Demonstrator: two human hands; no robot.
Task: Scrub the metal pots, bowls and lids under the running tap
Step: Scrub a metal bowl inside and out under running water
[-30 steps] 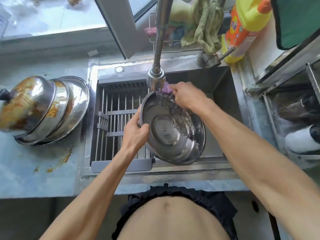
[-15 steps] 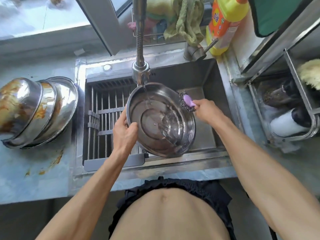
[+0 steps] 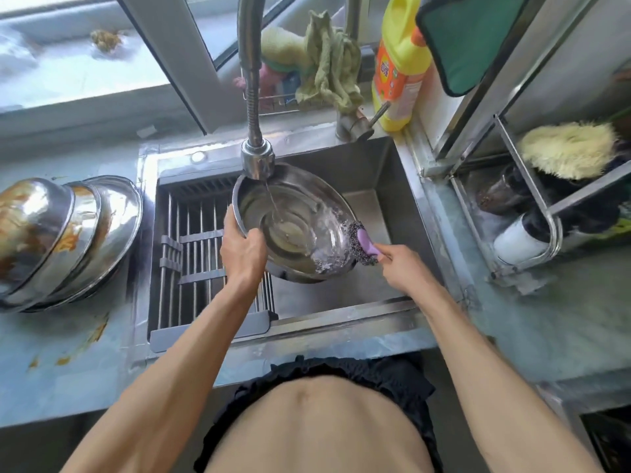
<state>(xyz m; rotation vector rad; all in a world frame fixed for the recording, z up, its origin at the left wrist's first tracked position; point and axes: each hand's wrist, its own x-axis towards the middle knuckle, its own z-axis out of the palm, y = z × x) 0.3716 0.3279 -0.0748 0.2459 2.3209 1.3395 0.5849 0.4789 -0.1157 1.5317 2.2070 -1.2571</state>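
Bowl [image 3: 293, 230] held tilted over the sink [image 3: 372, 179], directly beneath the tap [image 3: 256, 162]. Drying rack [image 3: 194, 257] occupies the sink's left part. Stacked pots [image 3: 65, 237] lie on the tabletop [image 3: 68, 363] left of the sink; detergent bottle [image 3: 399, 63] stands behind it.

Shiny steel bowl [image 3: 293, 230] tilted under running tap [image 3: 257, 162], soiled bowls [image 3: 65, 240] stacked left

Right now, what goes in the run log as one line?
left hand: grips rim of round steel bowl | right hand: holds purple-handled wire scrubber on bowl's right rim | steel tap: running into bowl
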